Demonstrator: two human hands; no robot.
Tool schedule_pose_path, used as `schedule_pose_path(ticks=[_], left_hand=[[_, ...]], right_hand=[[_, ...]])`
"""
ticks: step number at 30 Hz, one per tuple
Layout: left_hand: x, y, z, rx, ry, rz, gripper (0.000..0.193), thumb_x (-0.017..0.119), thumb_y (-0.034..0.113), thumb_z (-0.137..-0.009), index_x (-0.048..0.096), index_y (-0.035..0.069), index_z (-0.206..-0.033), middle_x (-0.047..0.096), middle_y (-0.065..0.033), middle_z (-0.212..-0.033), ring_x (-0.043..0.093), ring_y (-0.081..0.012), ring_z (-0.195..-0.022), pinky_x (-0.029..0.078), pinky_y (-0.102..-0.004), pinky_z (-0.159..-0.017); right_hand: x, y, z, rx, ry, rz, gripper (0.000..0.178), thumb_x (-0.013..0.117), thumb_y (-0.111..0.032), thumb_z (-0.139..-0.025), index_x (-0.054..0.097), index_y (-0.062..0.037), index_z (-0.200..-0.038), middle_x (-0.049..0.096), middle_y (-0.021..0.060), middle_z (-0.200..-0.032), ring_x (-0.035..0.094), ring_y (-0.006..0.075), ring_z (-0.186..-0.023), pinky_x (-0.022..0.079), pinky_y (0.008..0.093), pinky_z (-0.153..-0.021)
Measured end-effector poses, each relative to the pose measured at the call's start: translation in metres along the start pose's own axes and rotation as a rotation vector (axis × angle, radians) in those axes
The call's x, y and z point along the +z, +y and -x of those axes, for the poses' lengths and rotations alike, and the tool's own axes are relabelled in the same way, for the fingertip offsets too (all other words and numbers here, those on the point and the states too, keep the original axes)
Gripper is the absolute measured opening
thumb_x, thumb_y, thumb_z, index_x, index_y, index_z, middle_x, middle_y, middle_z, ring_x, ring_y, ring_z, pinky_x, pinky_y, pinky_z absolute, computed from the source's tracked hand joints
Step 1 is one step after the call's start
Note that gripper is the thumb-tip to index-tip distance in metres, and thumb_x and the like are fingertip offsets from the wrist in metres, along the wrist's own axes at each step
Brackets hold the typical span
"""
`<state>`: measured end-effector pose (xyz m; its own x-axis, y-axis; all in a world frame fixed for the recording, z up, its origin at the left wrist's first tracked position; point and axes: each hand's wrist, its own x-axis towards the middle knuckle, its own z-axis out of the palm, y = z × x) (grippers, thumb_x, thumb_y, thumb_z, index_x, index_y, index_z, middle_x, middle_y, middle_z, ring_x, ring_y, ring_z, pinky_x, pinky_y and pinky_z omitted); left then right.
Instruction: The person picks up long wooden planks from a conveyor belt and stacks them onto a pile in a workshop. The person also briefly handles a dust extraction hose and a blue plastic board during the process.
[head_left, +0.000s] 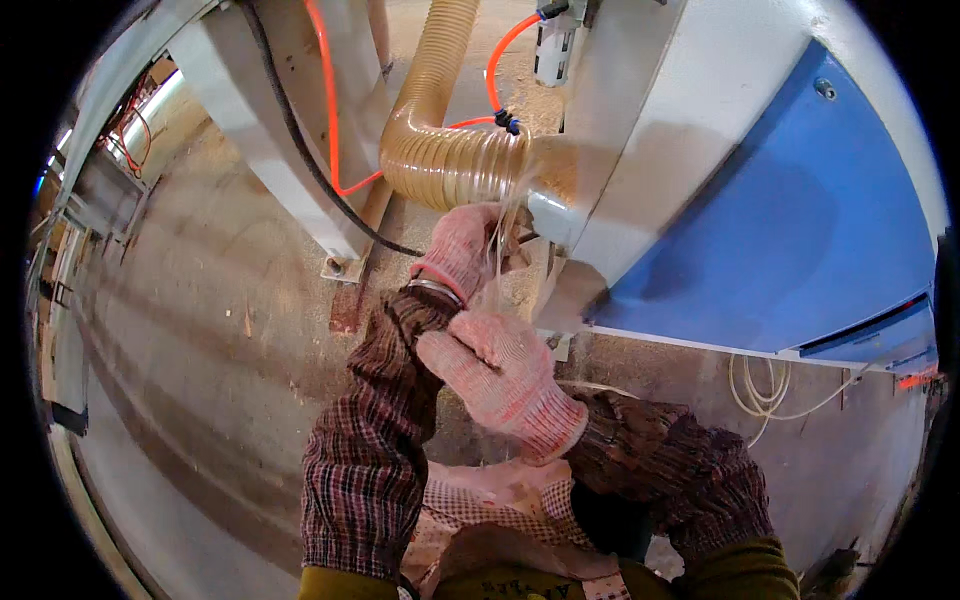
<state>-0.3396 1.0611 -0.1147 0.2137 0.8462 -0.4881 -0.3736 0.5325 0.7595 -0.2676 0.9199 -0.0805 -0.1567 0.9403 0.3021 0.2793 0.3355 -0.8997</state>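
Both my hands wear pinkish-white knitted gloves. My left hand [463, 250] is just below the end of a ribbed, amber see-through hose [450, 165], its fingers curled beside thin pale strands [499, 255]. The strands hang from where the hose meets a metal pipe collar [550, 215]. Lower and nearer to me, my right hand [505, 375] is closed, with the strands running down to it. What lies inside its fingers is hidden. My left fingertips are partly covered by the strands, so their grip does not show fully.
A white machine frame [280, 130] stands at left, with a black cable [290, 120] and orange air tubing [328, 100]. At right is a blue cabinet panel [790, 210]. A pale coiled cord [765, 395] lies below it on the dusty floor [210, 320].
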Motion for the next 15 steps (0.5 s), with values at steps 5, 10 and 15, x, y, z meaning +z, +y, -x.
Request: schedule_pose_path(ticks=[5,10,15], left_hand=[[-0.028,-0.015,-0.028,0.194,-0.250,-0.054,0.024,0.054,0.021,-0.097,0.062,-0.001,-0.094,0.059,-0.0068,-0.071,0.057,-0.0197,-0.058,0.057,-0.0421,-0.058],[-0.017,-0.023,-0.047,0.057,-0.248,0.187,0.022,0.055,0.022,-0.096,0.061,0.002,-0.092,0.060,-0.0051,-0.073,0.059,-0.0198,-0.059,0.055,-0.0436,-0.057],[-0.057,-0.036,-0.073,0.944,-0.227,-0.863,0.019,0.059,0.023,-0.093,0.062,0.004,-0.090,0.061,-0.0034,-0.074,0.060,-0.0198,-0.061,0.056,-0.0450,-0.057]], right_hand=[[-0.004,-0.002,0.005,0.118,-0.068,-0.175,0.040,0.064,-0.033,-0.090,0.054,-0.0016,-0.067,0.047,0.0192,-0.061,0.051,0.0334,-0.058,0.042,0.0423,-0.058],[-0.006,0.014,0.004,0.271,-0.008,-0.250,0.032,0.068,-0.027,-0.090,0.059,-0.0018,-0.072,0.048,0.0088,-0.060,0.048,0.0177,-0.058,0.040,0.0339,-0.056],[-0.003,0.000,0.006,0.360,-0.017,-0.424,0.032,0.067,-0.029,-0.089,0.060,-0.0030,-0.072,0.049,0.0111,-0.060,0.048,0.0173,-0.059,0.041,0.0364,-0.058]])
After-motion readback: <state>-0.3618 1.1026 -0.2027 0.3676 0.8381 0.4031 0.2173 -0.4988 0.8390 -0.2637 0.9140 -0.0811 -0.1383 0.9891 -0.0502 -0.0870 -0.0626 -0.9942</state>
